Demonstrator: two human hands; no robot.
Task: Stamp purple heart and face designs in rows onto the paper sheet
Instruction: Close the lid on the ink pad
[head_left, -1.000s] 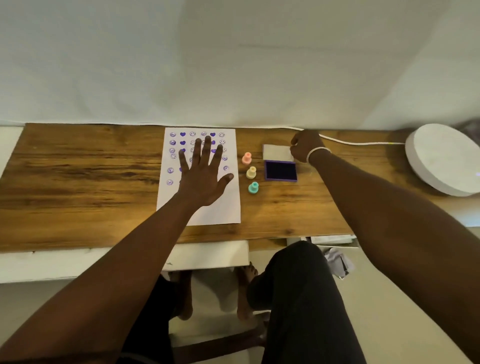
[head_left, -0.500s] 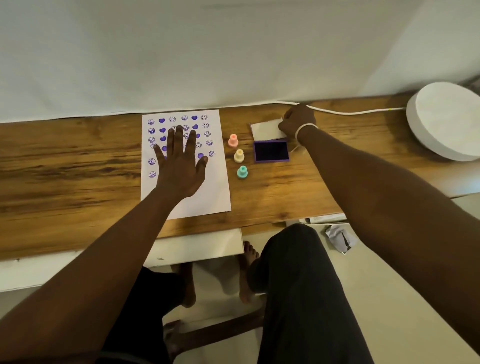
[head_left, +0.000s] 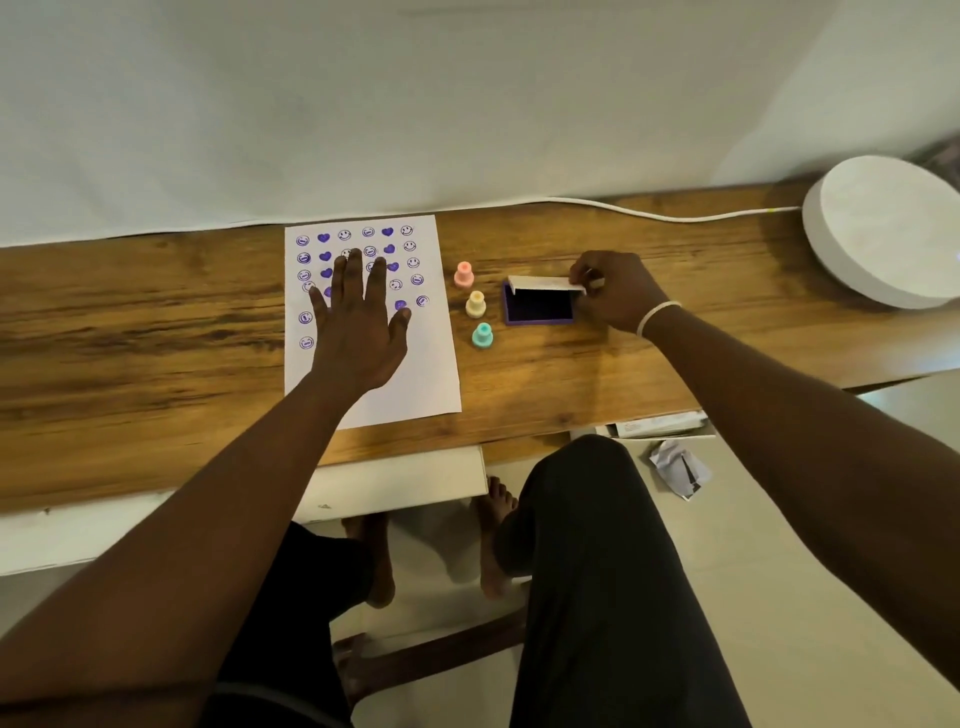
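Right hand (head_left: 613, 291) is pinching the white lid (head_left: 545, 283) of the ink pad (head_left: 538, 306), grip closed on the lid's right end. A second ago the lid was lying flat on the counter (head_left: 156, 338) just behind the pad with the hand resting on it; now it is lifted, tilted and hanging over the pad's back edge. Dark pad face is still showing below and in front of the grip.

Left hand (head_left: 358, 322) is lying flat on the paper (head_left: 415, 374), fingers spread, palm down, holding nothing. Same spot as before, pinning the sheet well to the left of the grip.

Three stampers are standing untouched between paper and pad, all left of the grip: pink (head_left: 464, 274) farthest back, yellow (head_left: 476, 304) in the middle, teal (head_left: 482, 335) nearest the person. None is in hand.

Paper is carrying several rows of purple hearts and faces across the top half; the left column is running lower than the rest. Some prints are hidden under the left hand. Bottom part of the sheet is blank.

My read: the lid is going onto the pad, so inking is pausing or finishing. With the stampers parked and the pad being capped, the stamping looks done for now, though the lower sheet is unfilled. Can't tell whether more rows are planned.
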